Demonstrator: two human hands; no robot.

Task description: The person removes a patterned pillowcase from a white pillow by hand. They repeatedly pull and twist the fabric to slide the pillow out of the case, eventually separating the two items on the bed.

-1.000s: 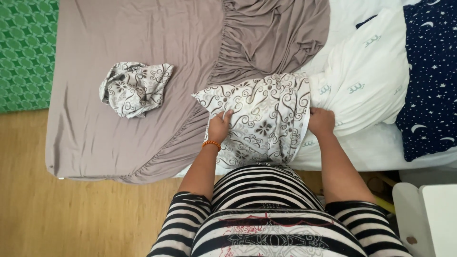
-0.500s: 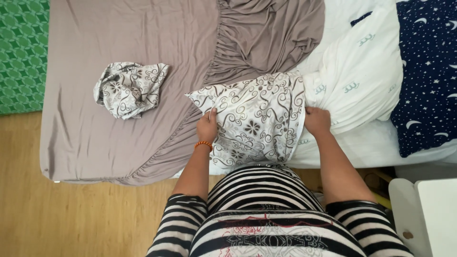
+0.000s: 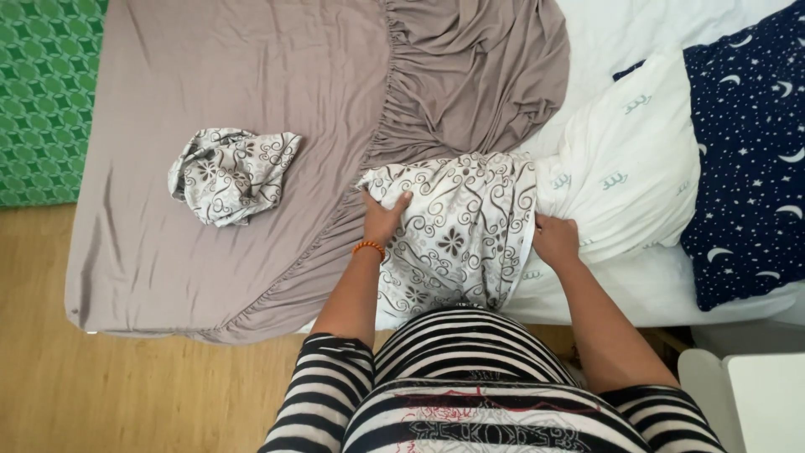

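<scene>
A bed (image 3: 671, 294) with a white sheet fills most of the room seen from above, with pale wooden flooring (image 3: 126, 394) along its near edge and a green patterned mat (image 3: 42, 92) beyond its far left corner. A taupe fitted sheet (image 3: 251, 101) lies spread over the left half of the bed, its gathered elastic hem curving down toward the near edge, so the white sheet shows bare on the right. At the middle of the near edge sits a pillow in a white cover with small green motifs (image 3: 620, 168), and a patterned pillowcase (image 3: 461, 226), cream with brown scrolls, is pulled over its left end and hangs down over the bed's edge against the person's striped top; held that way, the case's mouth stays wide around the pillow. The left hand (image 3: 384, 220), with an orange bead bracelet at the wrist, is closed on the case's upper left corner, fingers bunching the cloth. The right hand (image 3: 555, 239) clamps the case's right edge where it meets the pillow, though whether it grips pillow as well I cannot quite tell. Both forearms reach forward, elbows bent, hands level and apart across the case. A second crumpled patterned pillowcase (image 3: 231, 172) lies well apart on the taupe sheet, and a navy moon-and-star duvet (image 3: 746, 143) covers the bed's right edge.
</scene>
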